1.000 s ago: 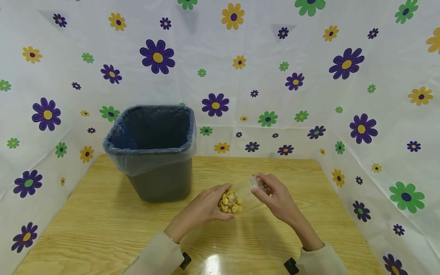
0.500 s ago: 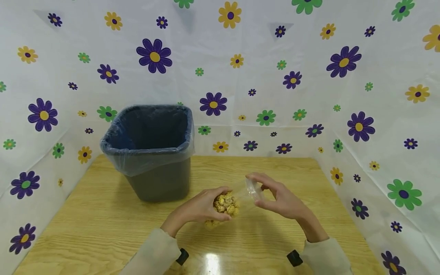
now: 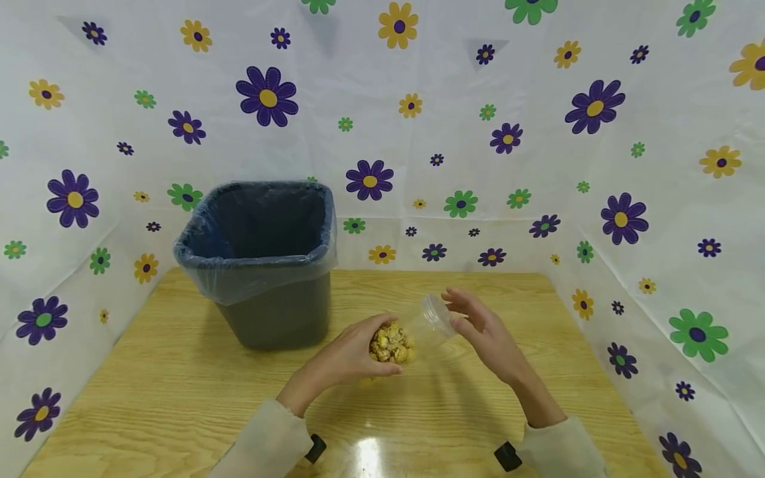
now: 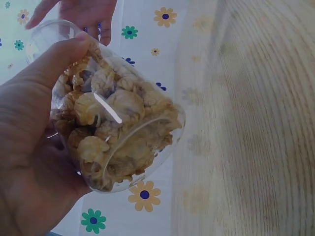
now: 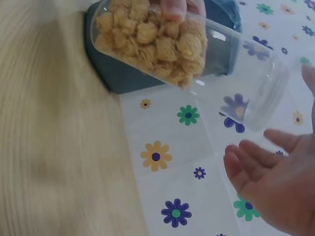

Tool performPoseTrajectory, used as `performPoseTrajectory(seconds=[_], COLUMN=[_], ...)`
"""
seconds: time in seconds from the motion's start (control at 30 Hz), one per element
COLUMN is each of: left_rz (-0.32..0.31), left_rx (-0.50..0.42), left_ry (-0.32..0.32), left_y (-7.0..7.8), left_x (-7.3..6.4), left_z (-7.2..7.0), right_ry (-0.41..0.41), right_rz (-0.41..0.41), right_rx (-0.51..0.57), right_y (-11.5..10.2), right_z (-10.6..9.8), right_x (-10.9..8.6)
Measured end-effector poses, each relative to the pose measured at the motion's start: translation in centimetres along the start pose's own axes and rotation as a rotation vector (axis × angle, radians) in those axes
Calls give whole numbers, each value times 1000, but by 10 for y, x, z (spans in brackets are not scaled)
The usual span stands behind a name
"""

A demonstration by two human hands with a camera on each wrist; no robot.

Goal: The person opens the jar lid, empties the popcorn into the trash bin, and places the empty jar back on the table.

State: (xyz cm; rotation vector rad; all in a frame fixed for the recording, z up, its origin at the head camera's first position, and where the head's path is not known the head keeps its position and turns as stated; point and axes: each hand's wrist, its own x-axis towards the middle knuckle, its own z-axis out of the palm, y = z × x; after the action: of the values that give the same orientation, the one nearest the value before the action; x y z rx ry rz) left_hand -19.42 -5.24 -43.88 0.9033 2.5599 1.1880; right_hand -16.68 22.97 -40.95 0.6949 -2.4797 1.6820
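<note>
A clear plastic jar [image 3: 431,325], part filled with popcorn [image 3: 391,342], is tilted in the air over the table. My left hand [image 3: 346,355] grips its base end, thumb on one side and fingers on the other. The jar's ridged clear end [image 5: 268,91] points up and to the right. My right hand [image 3: 487,338] is right beside that end, its fingers spread and loosely bent, holding nothing. In the right wrist view, a gap shows between the right fingers [image 5: 246,160] and the jar. Popcorn [image 4: 113,108] fills the lower part of the jar in the left wrist view.
A dark grey waste bin [image 3: 281,309] with a clear bag [image 3: 257,282] folded over its rim stands at the back left. The wooden table [image 3: 149,398] is enclosed by a white flowered cloth [image 3: 335,79] at the back and sides.
My right hand has let go of the jar's clear end and now stands beside it with loosened fingers. The left hand still holds the jar, shifted slightly left and up.
</note>
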Motion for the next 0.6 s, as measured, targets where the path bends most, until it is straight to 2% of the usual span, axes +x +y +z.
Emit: performPoseTrajectory(seconds=[0.1, 0.23, 0.4, 0.6], left_rz=[-8, -11, 21, 99], left_rx=[45, 134, 225, 326], left_ry=[27, 57, 103, 184], left_y=[3, 5, 6, 4], left_x=[-1, -3, -4, -5], left_z=[1, 5, 10, 15], right_ry=[72, 122, 114, 93], right_rz=[65, 148, 249, 327], right_rx=[-40, -58, -114, -179], right_y=[-2, -8, -16, -23], right_z=[6, 14, 19, 23], right_x=[0, 0, 2, 2])
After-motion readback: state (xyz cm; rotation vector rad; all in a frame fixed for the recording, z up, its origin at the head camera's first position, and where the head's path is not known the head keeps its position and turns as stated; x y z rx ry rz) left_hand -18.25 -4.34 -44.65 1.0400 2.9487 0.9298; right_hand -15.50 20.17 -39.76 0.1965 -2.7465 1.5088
